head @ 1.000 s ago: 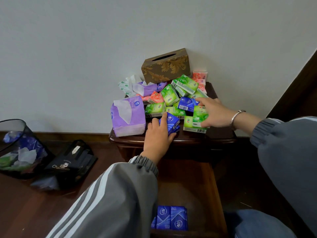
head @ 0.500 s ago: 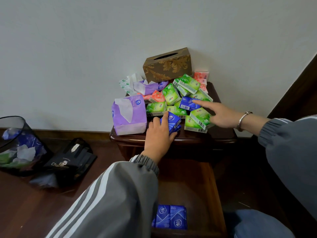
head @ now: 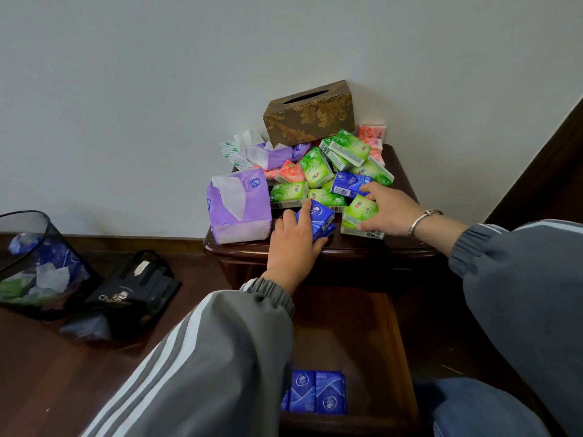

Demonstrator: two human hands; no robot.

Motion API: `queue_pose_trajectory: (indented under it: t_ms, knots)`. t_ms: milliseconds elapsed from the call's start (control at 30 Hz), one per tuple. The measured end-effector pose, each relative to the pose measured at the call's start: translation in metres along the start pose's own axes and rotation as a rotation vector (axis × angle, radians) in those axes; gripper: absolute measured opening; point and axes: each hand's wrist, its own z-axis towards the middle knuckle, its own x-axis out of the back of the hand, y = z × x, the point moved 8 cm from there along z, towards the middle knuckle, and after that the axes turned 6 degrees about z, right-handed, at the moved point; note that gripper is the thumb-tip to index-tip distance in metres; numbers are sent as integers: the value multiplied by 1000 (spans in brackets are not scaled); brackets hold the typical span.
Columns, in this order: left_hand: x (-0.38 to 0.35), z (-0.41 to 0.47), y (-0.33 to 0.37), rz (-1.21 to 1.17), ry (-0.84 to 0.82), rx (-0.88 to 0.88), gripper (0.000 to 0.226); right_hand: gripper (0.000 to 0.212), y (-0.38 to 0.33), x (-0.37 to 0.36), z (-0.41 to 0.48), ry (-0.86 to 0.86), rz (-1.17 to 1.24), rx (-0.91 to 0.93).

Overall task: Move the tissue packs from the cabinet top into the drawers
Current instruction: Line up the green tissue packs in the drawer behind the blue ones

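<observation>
A heap of small green, pink and blue tissue packs (head: 318,171) covers the dark wooden cabinet top (head: 362,247). My left hand (head: 293,244) grips a small stack of blue packs (head: 318,220) at the front edge. My right hand (head: 391,209) lies over a green pack (head: 359,212), its forefinger touching another blue pack (head: 347,184) in the heap. Below, the open drawer (head: 397,357) holds blue packs (head: 315,392) at its near end. A large purple tissue pack (head: 236,212) stands at the front left of the top.
A brown and gold tissue box (head: 309,113) stands at the back against the white wall. On the floor to the left are a black mesh bin (head: 34,266) with scraps and a black bag (head: 132,294). My knee in jeans (head: 473,408) is beside the drawer.
My right hand has shifted a little over the green packs, its forefinger now reaching onto the blue pack in the heap. My left hand keeps its hold on the blue stack.
</observation>
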Motion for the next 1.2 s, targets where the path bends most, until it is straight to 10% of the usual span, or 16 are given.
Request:
queue_pose_trajectory:
  t_ms: [700,1033,1200]
  knots:
    - [2,1,1,-89,11,-34,87,75,3,-14,0,86,-196,-6]
    - [18,-93,-13,-692,132,126,72,62,50,2,-102,552,591,-39]
    - [-72,-191,15,-585,-401,202,71,50,95,-42,-158,533,1060,-157]
